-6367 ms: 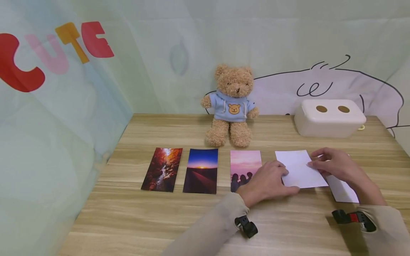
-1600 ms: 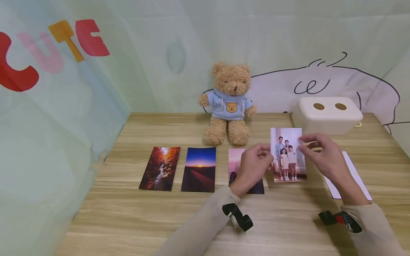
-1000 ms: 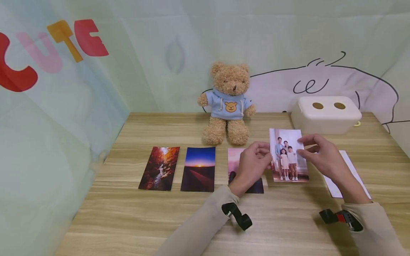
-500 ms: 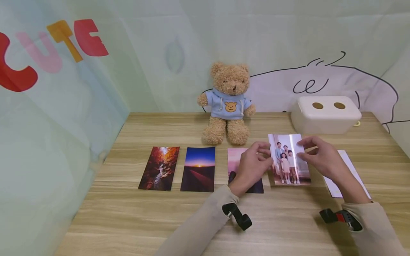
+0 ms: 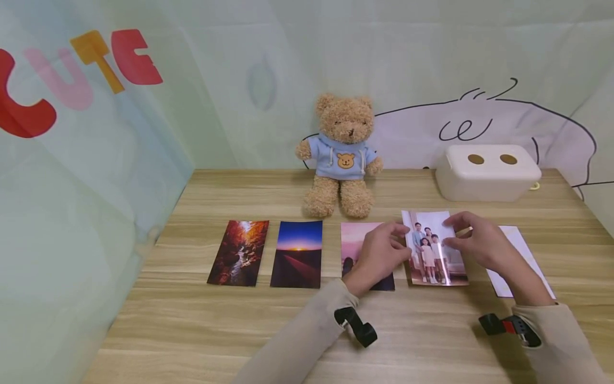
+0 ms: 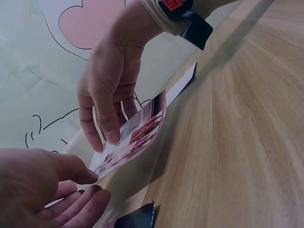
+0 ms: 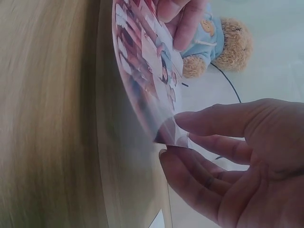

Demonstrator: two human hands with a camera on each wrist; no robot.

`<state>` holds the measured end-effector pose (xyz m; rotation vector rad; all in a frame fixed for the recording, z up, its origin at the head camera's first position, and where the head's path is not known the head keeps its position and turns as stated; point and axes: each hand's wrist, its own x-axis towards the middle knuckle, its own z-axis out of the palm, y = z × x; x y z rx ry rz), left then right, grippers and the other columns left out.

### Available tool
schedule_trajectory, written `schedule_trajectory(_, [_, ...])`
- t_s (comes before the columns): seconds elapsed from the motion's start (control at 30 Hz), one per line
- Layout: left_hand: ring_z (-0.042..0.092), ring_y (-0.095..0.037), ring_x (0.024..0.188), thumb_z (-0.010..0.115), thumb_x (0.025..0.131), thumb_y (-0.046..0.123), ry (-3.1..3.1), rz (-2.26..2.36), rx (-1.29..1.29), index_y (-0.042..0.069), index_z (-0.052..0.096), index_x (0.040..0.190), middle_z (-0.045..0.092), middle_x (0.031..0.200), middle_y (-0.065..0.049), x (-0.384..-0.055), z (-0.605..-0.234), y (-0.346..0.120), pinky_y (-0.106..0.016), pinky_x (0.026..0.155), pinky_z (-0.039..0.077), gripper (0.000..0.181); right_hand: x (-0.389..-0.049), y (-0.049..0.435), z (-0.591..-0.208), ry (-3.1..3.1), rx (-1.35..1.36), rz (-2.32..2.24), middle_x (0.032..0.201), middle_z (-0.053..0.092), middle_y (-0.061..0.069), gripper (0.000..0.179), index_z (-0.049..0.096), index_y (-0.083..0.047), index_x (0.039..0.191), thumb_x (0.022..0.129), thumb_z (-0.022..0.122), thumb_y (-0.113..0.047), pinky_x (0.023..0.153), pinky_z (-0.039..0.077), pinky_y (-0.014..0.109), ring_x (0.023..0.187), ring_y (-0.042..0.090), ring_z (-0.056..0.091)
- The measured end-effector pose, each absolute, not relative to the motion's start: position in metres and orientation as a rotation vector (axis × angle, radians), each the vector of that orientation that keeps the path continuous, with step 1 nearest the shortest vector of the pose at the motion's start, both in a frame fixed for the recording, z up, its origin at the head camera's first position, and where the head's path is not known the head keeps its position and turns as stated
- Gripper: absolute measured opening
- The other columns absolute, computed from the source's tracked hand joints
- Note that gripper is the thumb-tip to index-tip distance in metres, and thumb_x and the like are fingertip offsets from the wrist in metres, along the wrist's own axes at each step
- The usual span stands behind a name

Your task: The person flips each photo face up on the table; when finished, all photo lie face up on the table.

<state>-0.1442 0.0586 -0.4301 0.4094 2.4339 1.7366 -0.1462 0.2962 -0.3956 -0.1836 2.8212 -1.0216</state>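
Note:
A family photo (image 5: 428, 258), picture side up, is held between both hands, in line to the right of the pink-sky photo (image 5: 354, 237). My left hand (image 5: 381, 255) pinches its left edge and partly covers the pink-sky photo. At the right edge, the thumb and fingers of my right hand (image 5: 484, 242) grip the card. Both wrist views show the family photo (image 6: 137, 135) slightly bowed, its near end raised over the wood with a shadow beneath. A white-faced card (image 5: 520, 261) lies under the right forearm, partly hidden by it.
An autumn stream photo (image 5: 239, 253) and a sunset road photo (image 5: 297, 255) lie in a row at the left. Behind them, a teddy bear (image 5: 342, 157) in a blue hoodie sits against the backdrop. A white box (image 5: 489, 178) with two round holes stands at the back right.
Several seconds ago the card lay white side up with both hands at it; it was then lifted, picture side showing. Over the last second both hands have lowered it nearer the table.

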Motion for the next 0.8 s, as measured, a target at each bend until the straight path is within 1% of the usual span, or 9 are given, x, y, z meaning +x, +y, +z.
schedule_trajectory(0.2, [0.070,-0.005,0.078,0.079,0.083,-0.009,2.455,1.690,0.454,-0.001,0.072,0.125,0.071,0.118,-0.011,-0.1437,-0.4311,0.0579,-0.016,0.067,0.055,0.044,-0.1472,0.2966,-0.3981,2.815,-0.194,-0.991,0.116,0.065,0.032,0.041,0.061,0.010,0.127,0.094,0.078,-0.007,0.082,0.058,0.055,0.102,0.048,0.068])
schedule_trajectory(0.33, [0.072,-0.009,0.082,0.078,0.083,-0.008,2.470,1.637,0.478,-0.002,0.071,0.127,0.069,0.120,-0.011,-0.1432,-0.4308,0.0574,-0.015,0.067,0.054,0.046,-0.1480,0.2969,-0.4001,2.806,-0.188,-0.964,0.116,0.065,0.033,0.041,0.061,0.010,0.127,0.094,0.078,-0.008,0.084,0.057,0.059,0.105,0.050,0.066])
schedule_trajectory(0.43, [0.073,-0.011,0.085,0.078,0.083,-0.007,2.487,1.597,0.493,-0.002,0.071,0.129,0.069,0.121,-0.010,-0.1427,-0.4300,0.0573,-0.014,0.068,0.054,0.047,-0.1489,0.2976,-0.4016,2.798,-0.175,-0.935,0.116,0.065,0.033,0.041,0.062,0.010,0.126,0.094,0.079,-0.009,0.085,0.055,0.059,0.106,0.050,0.065])
schedule_trajectory(0.63, [0.072,-0.008,0.085,0.081,0.083,-0.004,2.513,1.550,0.519,-0.001,0.071,0.128,0.069,0.120,-0.010,-0.1427,-0.4309,0.0578,-0.014,0.070,0.053,0.046,-0.1503,0.2987,-0.4042,2.786,-0.167,-0.911,0.113,0.065,0.030,0.041,0.063,0.009,0.125,0.093,0.080,-0.010,0.080,0.055,0.053,0.101,0.045,0.064])
schedule_trajectory(0.8, [0.071,-0.006,0.084,0.083,0.083,-0.003,2.544,1.501,0.545,-0.001,0.073,0.125,0.069,0.117,-0.010,-0.1425,-0.4311,0.0584,-0.013,0.070,0.052,0.043,-0.1508,0.2987,-0.4057,2.786,-0.165,-0.899,0.110,0.066,0.028,0.041,0.063,0.008,0.124,0.092,0.081,-0.011,0.077,0.054,0.048,0.098,0.042,0.064])
